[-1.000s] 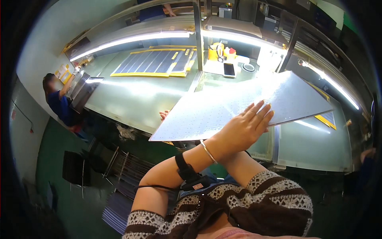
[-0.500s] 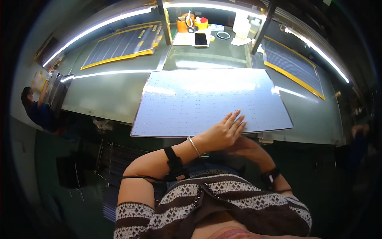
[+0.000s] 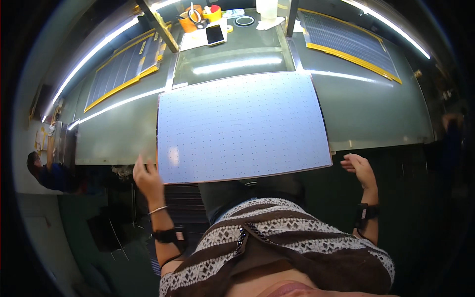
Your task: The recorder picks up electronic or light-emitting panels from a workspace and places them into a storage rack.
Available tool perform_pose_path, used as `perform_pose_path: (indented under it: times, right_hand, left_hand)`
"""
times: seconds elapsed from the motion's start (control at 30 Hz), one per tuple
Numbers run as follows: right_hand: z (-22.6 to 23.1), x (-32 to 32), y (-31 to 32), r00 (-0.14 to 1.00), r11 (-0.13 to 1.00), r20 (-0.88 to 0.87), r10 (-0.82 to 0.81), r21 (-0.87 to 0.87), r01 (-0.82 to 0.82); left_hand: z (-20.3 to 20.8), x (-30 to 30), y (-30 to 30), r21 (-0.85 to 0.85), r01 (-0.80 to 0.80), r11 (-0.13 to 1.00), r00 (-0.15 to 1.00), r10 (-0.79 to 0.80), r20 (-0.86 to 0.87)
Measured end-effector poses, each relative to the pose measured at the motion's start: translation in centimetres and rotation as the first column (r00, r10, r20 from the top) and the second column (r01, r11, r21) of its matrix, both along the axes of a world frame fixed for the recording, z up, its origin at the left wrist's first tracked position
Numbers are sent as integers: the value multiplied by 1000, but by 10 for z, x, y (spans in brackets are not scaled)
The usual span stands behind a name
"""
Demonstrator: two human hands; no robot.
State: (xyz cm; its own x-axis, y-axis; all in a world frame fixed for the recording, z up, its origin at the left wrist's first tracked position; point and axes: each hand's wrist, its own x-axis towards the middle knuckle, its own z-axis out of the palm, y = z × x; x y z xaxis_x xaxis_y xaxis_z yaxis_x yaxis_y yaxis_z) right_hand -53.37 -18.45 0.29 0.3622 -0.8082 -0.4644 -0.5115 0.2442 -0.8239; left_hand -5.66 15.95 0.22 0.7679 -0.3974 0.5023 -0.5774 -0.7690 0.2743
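Observation:
A large light-blue rectangular panel (image 3: 242, 131) with rows of small dark marks lies on the bench, its near edge jutting out past the bench front toward my body. By its near left corner is my left hand (image 3: 147, 179), fingers pointing away from me and somewhat apart, holding nothing. Whether those fingers touch the panel's side edge I cannot tell. Off the near right corner, in the air beyond the bench front, my right hand (image 3: 361, 169) has loosely bent fingers turned toward the panel, with a gap between.
Yellow-edged dark striped sheets lie on the bench (image 3: 381, 109) at the left (image 3: 121, 69) and right (image 3: 349, 42). At the back are a phone (image 3: 214, 34), an orange cup (image 3: 188, 24), a black ring (image 3: 244, 21) and a white bottle (image 3: 267, 10). Another person (image 3: 49, 171) is at far left.
My left hand has left the panel's near right part and swung out to its left side. My right hand has moved out to the right. The panel appears turned slightly.

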Motion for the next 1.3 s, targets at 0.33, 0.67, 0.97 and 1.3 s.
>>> perform_pose_path:
  times: [0.33, 0.67, 0.97, 1.3]
  right_hand:
    - [10, 74, 19, 994, 920, -84, 66, -380, -93]
    - [12, 73, -34, 954, 798, -299, -5, -576, -177]
    - [-2, 61, -45, 931, 606, -365, -23, -745, -277]
    - [-55, 52, -102, 933, 559, -275, -233, -823, -103]
  left_hand:
    - [-48, 20, 15, -98, -191, 977, 735, 76, -674]
    - [-17, 21, -34, 101, 0, 995, 890, 46, -455]
    - [-3, 42, -3, -150, -76, 986, 977, 104, 189]
    - [-179, -90, 69, -260, -123, 958, 362, -201, -910]
